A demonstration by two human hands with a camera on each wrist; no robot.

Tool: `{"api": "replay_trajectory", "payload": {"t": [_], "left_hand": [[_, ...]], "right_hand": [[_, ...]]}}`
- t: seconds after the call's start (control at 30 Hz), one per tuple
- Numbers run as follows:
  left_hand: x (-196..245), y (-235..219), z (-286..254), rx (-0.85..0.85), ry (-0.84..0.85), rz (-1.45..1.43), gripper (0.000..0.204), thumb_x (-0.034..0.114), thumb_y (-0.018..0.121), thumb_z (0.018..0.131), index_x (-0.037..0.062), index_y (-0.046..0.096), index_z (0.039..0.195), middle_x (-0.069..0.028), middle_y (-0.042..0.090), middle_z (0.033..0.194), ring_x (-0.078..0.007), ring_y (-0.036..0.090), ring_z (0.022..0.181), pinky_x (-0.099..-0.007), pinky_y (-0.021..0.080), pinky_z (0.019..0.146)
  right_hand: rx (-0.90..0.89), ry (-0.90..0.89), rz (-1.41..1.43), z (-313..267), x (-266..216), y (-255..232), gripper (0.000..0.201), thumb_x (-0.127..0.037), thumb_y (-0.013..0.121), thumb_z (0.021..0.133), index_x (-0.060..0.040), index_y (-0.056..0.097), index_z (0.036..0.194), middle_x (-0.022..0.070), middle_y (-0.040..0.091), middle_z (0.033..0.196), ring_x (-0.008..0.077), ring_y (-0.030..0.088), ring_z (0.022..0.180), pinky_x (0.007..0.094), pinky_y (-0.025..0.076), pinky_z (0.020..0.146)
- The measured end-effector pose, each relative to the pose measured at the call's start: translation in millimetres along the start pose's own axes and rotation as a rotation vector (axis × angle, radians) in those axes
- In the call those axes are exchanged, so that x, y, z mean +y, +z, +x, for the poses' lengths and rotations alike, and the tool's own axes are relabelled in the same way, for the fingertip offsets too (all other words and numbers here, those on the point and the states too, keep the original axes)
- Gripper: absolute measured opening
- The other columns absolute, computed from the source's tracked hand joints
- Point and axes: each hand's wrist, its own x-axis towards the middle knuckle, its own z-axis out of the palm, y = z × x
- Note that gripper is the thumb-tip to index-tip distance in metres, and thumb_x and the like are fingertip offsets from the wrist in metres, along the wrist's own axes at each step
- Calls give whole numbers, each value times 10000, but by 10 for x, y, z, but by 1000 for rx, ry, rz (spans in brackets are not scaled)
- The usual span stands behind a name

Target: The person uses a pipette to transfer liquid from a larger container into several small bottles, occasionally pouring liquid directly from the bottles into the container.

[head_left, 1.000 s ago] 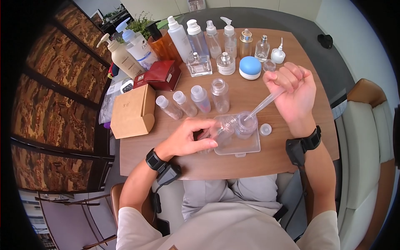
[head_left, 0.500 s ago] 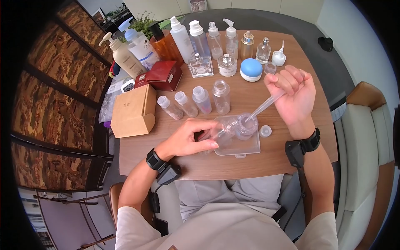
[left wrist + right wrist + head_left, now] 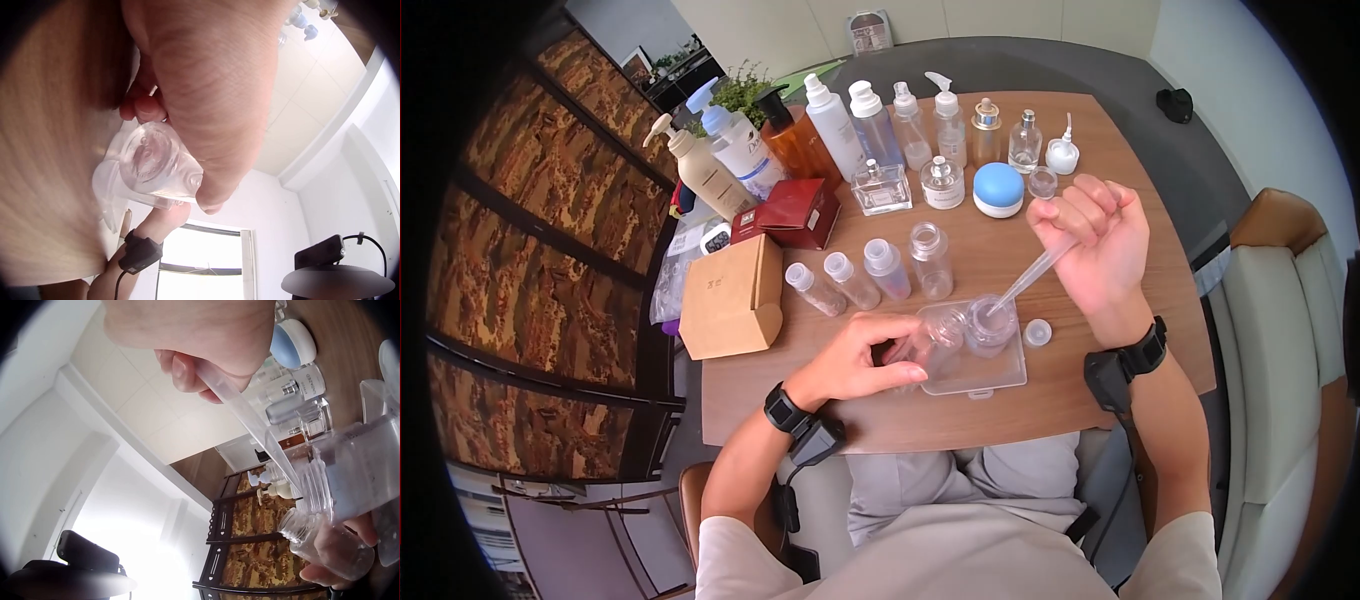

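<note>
My left hand (image 3: pixel 850 360) grips a small clear bottle (image 3: pixel 943 335) by its lower end, thumb on the near side. The bottle lies tilted, its open neck (image 3: pixel 292 526) close beside the mouth of a wide clear container (image 3: pixel 992 328). Above and to the right, my right hand (image 3: pixel 1092 245) curls round the top of a translucent tapered pipette (image 3: pixel 1032 277). The pipette (image 3: pixel 256 431) slants down, its narrow tip at the container's open, threaded mouth (image 3: pixel 315 490). That container stands on a shallow clear plastic case (image 3: pixel 975 380). In the left wrist view the bottle (image 3: pixel 153 162) shows its round base.
A small translucent cap (image 3: pixel 1038 332) lies right of the case. Several small clear bottles (image 3: pixel 885 270) stand behind it. Farther back are pump bottles (image 3: pixel 740 150), perfume bottles (image 3: pixel 882 188), a blue-lidded jar (image 3: pixel 998 190) and a red box (image 3: pixel 800 212). A cardboard box (image 3: pixel 725 300) sits left.
The head view has tilted, so the table sits lower in the frame. Both hands keep nearly the same hold and place over the case.
</note>
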Motion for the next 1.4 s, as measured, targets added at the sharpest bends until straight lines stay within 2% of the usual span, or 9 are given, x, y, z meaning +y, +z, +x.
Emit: {"api": "replay_trajectory", "payload": {"t": [0.27,0.33,0.47,0.5,0.7,1.0,1.13,1.2,1.4], "left_hand": [[8,3,4,-26,-32,-26,251,254,761,842,46,625,871,6,515,676,-102,394,566,-272,324,526],[17,2,21,-12,32,27,245,247,760,845,46,621,873,9,526,688,-97,395,568,-270,328,527],[71,-4,30,-18,12,-1,246,224,762,842,36,624,920,12,552,718,-91,401,580,-265,340,535],[43,-8,17,-27,12,9,293,223,763,840,22,651,1022,9,554,723,-91,405,585,-265,343,535],[-37,-35,-15,-83,6,40,439,226,757,849,14,644,1217,-1,549,742,-89,403,587,-267,343,536],[69,1,-12,-6,-56,-66,433,275,740,885,15,651,1219,0,510,671,-82,407,570,-276,357,531],[90,-22,-21,-29,-63,-74,444,318,712,907,17,651,1228,6,507,658,-71,411,581,-286,363,540],[65,-26,-28,-67,-101,-127,446,268,723,893,1,635,1239,-8,518,699,-87,409,586,-277,364,553],[39,-60,-54,-77,-122,-265,454,341,663,945,-2,643,1242,34,550,736,-58,455,705,-269,394,642]], "right_hand": [[13,11,5,-6,9,-4,306,-215,384,910,-168,260,634,-41,187,564,120,191,513,341,386,799],[-20,50,36,-4,8,7,309,-232,396,909,-171,264,636,-46,187,564,111,202,507,337,383,788],[45,12,13,-22,22,75,312,-255,409,911,-172,273,643,-49,183,566,105,206,506,328,379,776],[64,-2,-26,-27,37,115,318,-202,392,931,-170,298,629,-49,191,541,105,191,487,311,372,771],[95,-33,0,-21,48,89,308,-234,402,913,-166,285,636,-40,193,560,119,187,509,331,380,770],[63,-54,25,-68,151,141,311,-201,416,932,-157,332,636,-48,192,536,106,183,492,338,383,791],[47,-15,-12,-102,242,173,300,-198,433,933,-155,347,649,-50,200,537,101,193,496,341,378,807],[39,-54,-54,-119,278,214,293,-198,441,931,-154,347,657,-53,206,538,98,199,502,344,373,816],[-14,-71,-168,-172,314,289,303,-211,445,925,-162,322,652,-51,213,533,98,204,507,348,366,816]]}}
